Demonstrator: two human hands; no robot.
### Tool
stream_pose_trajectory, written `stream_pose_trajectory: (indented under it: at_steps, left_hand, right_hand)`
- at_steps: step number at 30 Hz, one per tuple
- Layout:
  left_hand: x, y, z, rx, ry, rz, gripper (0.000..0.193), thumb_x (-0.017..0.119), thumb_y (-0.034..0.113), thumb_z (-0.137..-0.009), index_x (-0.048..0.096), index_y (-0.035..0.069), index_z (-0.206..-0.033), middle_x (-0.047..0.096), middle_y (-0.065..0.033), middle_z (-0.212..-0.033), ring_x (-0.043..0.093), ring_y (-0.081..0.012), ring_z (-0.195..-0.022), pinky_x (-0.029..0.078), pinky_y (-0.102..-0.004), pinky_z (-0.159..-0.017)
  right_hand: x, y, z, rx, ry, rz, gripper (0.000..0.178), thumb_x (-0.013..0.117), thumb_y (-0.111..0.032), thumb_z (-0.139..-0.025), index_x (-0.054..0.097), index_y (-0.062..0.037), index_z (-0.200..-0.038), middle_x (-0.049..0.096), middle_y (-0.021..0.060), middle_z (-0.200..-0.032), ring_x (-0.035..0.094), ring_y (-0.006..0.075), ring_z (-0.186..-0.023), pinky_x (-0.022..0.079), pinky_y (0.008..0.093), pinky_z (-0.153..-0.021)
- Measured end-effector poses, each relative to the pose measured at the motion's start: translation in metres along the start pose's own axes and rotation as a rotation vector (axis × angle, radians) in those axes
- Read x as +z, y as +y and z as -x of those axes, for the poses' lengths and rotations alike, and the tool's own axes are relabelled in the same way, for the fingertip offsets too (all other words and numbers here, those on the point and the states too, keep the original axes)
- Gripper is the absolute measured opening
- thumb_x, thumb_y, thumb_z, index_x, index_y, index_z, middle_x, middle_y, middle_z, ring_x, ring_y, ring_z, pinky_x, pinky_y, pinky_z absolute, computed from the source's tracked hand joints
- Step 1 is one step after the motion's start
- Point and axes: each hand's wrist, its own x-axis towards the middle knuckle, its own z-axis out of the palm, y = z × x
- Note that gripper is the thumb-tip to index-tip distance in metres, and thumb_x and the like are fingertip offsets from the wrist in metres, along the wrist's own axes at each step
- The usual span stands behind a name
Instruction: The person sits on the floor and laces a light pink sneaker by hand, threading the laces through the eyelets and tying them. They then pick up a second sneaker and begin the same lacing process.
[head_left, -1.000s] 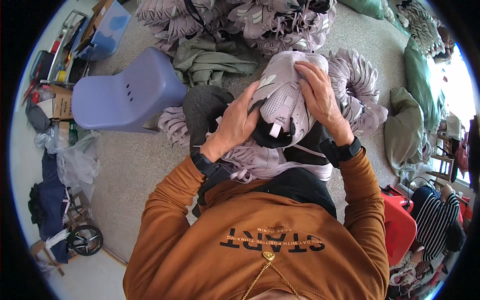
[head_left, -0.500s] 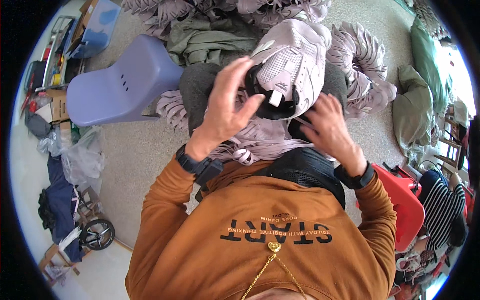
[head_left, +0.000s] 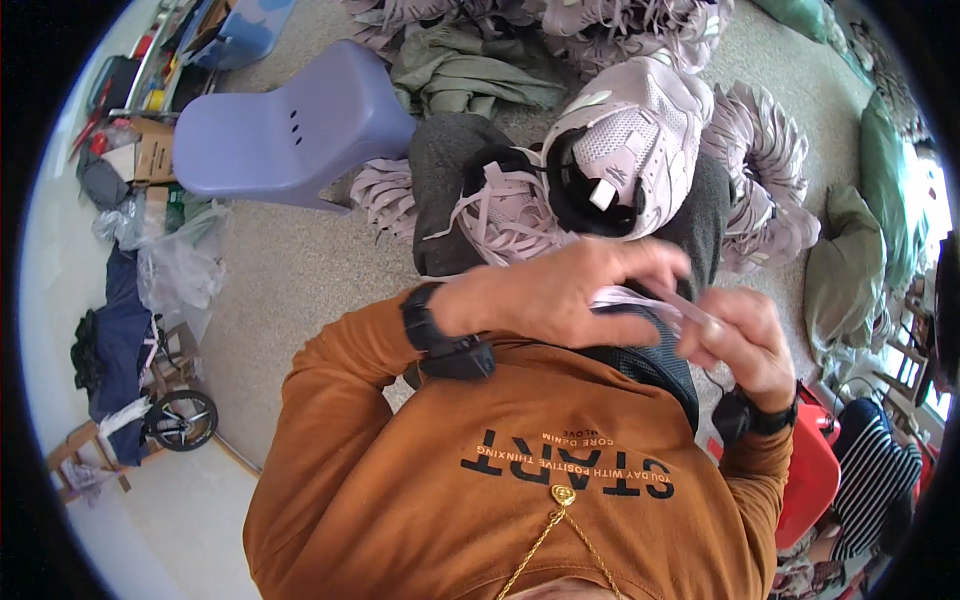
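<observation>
Over my lap, my right hand is closed on a pale lilac shoelace, pinched between thumb and fingers. The lace runs up toward my left hand, whose fingers are stretched out and apart from the thumb; motion smears the fingertips. More lilac laces lie beneath that hand, partly hidden. A pale lilac sneaker rests between my knees, its dark-lined opening facing me and a white tag on its tongue. Beside it, on my left thigh, lies another lilac sneaker with loose laces across it.
At the left stands a purple plastic chair. Ring-shaped stacks of lilac shoe pieces lie right of my knee, with more piled ahead by a grey-green cloth. Green sacks and a red stool are at the right, near a person in stripes.
Both hands have come away from the sneaker, down toward my body; the right has taken hold of a lace. The sneaker on my left thigh is now uncovered. The view has shifted.
</observation>
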Motion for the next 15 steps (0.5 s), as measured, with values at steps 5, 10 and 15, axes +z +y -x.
stream_pose_trajectory:
  at_steps: [5,10,15]
  left_hand:
    - [-0.007,0.002,0.016,-0.096,0.040,-0.100,0.022,0.070,0.018,-0.094,0.066,0.002,-0.108,0.068,-0.0056,-0.086,0.064,-0.0128,-0.079,0.050,-0.0306,-0.071]
    - [-0.061,0.044,0.037,-0.150,0.142,-0.048,0.019,0.059,0.017,-0.103,0.069,0.005,-0.092,0.067,-0.0015,-0.077,0.056,-0.0041,-0.059,0.047,-0.0221,-0.055]
    - [-0.067,0.071,0.002,0.119,0.275,-0.181,0.033,0.066,0.023,-0.098,0.060,0.000,-0.121,0.067,-0.0106,-0.113,0.065,-0.0146,-0.095,0.055,-0.0302,-0.088]
  right_hand:
    - [-0.041,0.013,0.071,-0.463,0.353,-0.527,0.024,0.054,-0.015,-0.099,0.058,-0.0070,-0.076,0.061,0.0103,-0.085,0.059,0.0188,-0.075,0.049,0.0328,-0.067]
    - [-0.087,0.027,0.114,-0.712,0.520,-0.855,0.027,0.054,-0.004,-0.095,0.048,-0.0110,-0.069,0.041,0.0186,-0.137,0.038,0.0298,-0.131,0.036,0.0521,-0.109]
    - [-0.040,0.006,0.085,-0.398,0.546,-0.153,0.030,0.051,-0.014,-0.099,0.053,-0.0042,-0.070,0.060,0.0243,-0.111,0.059,0.0325,-0.106,0.047,0.0469,-0.097]
